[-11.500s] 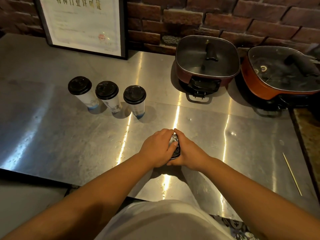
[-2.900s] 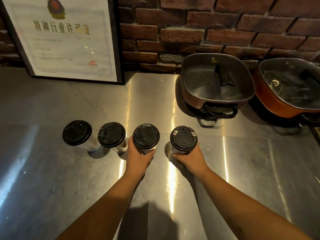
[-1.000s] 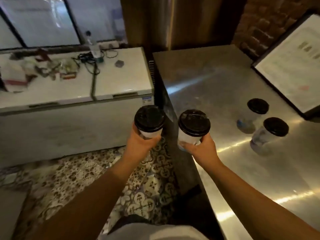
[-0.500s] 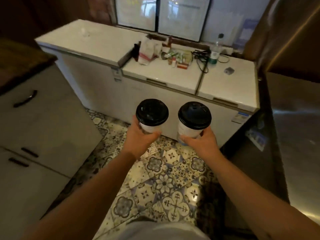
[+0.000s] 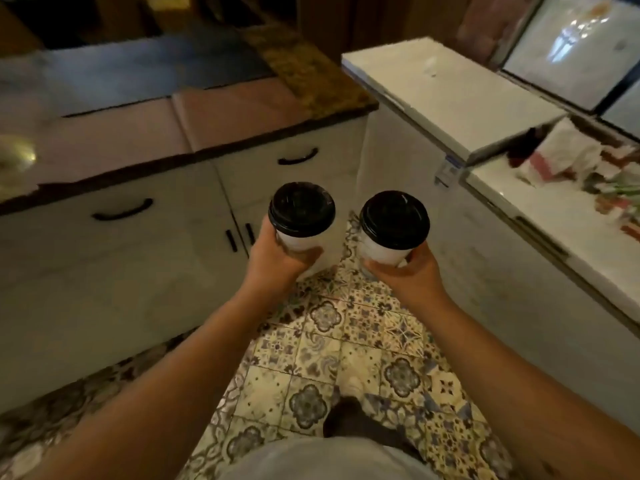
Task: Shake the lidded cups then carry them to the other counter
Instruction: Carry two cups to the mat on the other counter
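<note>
Patterned tile floor (image 5: 311,382) below. Left hand (image 5: 277,261) grips left cup (image 5: 301,220); right hand (image 5: 405,271) grips right cup (image 5: 391,230). Both cups upright, in air, apart: white paper walls, round black plastic lids. Beyond, grey cabinet (image 5: 138,254), glossy surface (image 5: 121,133); white chest freezer (image 5: 450,95) at right.

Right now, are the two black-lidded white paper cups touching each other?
Apart. Head view shows patterned floor tile between the left cup and the right cup.

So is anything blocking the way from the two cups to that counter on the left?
Nothing visible. The left cup and right cup are held over open tiled floor, and the near counter top looks bare, though blurred.
</note>
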